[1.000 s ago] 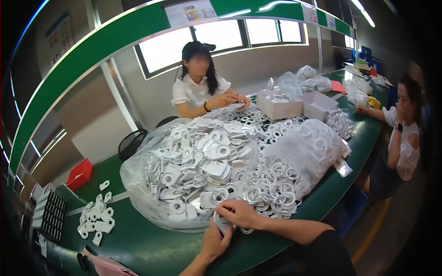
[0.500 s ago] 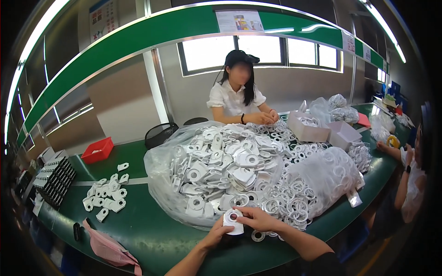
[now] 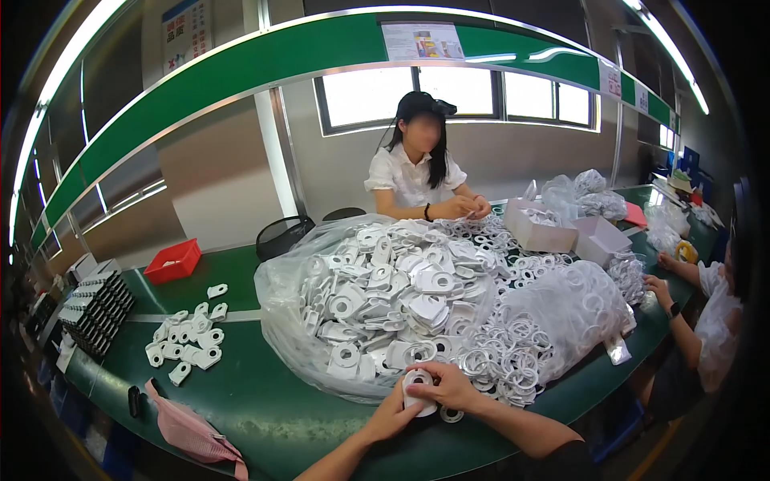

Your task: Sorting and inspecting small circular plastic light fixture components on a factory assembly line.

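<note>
In the head view, your right hand (image 3: 453, 388) now lays its thumb across the white ringed part (image 3: 412, 377), seemingly pressing it, while your left hand (image 3: 390, 417) grasps its lower side, just before the clear bag (image 3: 282, 298).

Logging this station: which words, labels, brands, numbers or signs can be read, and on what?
Tall pale wall poster: large characters, wording not copied here.
White paper sheet with coloured pictures, on the green overhead beam: too small to read.
Two small white paper notices farther right: too small.
Held white piece with a round hole: no print seen.
</note>
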`<state>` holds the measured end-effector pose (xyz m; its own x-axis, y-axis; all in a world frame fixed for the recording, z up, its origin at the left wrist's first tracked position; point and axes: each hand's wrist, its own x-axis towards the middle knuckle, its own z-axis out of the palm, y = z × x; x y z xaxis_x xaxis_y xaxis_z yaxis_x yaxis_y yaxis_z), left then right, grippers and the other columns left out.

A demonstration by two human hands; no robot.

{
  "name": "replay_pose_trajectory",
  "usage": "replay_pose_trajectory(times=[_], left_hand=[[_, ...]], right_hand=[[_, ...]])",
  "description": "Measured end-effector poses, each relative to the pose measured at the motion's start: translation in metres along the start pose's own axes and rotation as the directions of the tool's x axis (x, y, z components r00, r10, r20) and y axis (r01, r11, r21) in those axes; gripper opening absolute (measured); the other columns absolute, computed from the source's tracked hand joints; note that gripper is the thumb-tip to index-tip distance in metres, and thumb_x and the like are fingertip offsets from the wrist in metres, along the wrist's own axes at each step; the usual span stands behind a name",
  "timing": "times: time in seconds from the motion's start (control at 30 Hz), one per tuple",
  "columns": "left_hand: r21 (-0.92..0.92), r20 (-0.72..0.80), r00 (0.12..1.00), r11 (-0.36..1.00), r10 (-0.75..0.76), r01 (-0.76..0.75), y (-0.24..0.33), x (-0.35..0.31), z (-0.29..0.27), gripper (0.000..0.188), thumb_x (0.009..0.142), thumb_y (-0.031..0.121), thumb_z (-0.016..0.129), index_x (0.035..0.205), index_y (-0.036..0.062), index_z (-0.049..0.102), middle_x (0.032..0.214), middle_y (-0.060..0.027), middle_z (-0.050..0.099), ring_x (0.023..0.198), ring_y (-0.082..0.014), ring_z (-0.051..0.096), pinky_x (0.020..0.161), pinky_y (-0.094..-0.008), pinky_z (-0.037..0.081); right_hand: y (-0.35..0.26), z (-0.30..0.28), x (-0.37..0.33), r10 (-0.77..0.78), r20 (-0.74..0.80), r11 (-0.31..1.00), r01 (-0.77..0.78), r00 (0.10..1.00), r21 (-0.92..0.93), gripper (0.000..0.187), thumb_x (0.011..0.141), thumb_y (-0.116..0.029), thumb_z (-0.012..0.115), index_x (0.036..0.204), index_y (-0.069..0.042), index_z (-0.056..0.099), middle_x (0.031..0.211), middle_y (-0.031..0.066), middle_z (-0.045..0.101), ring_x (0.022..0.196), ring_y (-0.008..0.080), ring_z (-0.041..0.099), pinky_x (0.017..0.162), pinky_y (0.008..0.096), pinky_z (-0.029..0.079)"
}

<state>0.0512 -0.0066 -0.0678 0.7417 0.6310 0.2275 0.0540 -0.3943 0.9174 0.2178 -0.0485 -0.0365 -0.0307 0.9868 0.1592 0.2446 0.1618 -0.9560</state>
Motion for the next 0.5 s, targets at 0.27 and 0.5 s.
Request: replay_pose_trajectory(times=[0.27, 0.5], left_hand=[[-0.584, 0.286, 0.929, 0.727, -0.233, 0.362, 0.01, 0.0, -0.027, 0.069, 0.076, 0.01, 0.059, 0.136, 0.0069, 0.027, 0.118, -0.0052, 0.048, 0.107, -0.015, 0.047, 0.091, -0.0282, 0.038], [-0.587, -0.099, 0.867, 0.732, -0.489, 0.346, 0.028, 0.012, -0.087, 0.029, 0.079, 0.022, 0.056, 0.104, 0.0072, 0.054, 0.067, -0.0028, 0.056, 0.045, -0.0115, 0.051, 0.037, -0.0233, 0.038]], right_hand=[[-0.006, -0.029, 0.011, -0.03, 0.366, 0.987, 0.085, 0.93, -0.136, 0.04, 0.084, -0.025, 0.063, 0.115, 0.0, 0.056, 0.087, 0.0081, 0.062, 0.077, 0.0111, 0.054, 0.068, 0.0263, 0.044], [0.004, -0.021, 0.01, -0.177, 0.145, 0.949, 0.208, 0.973, -0.237, 0.033, 0.091, -0.025, 0.051, 0.117, -0.005, 0.055, 0.082, 0.0118, 0.065, 0.069, 0.0172, 0.06, 0.066, 0.0275, 0.046]])
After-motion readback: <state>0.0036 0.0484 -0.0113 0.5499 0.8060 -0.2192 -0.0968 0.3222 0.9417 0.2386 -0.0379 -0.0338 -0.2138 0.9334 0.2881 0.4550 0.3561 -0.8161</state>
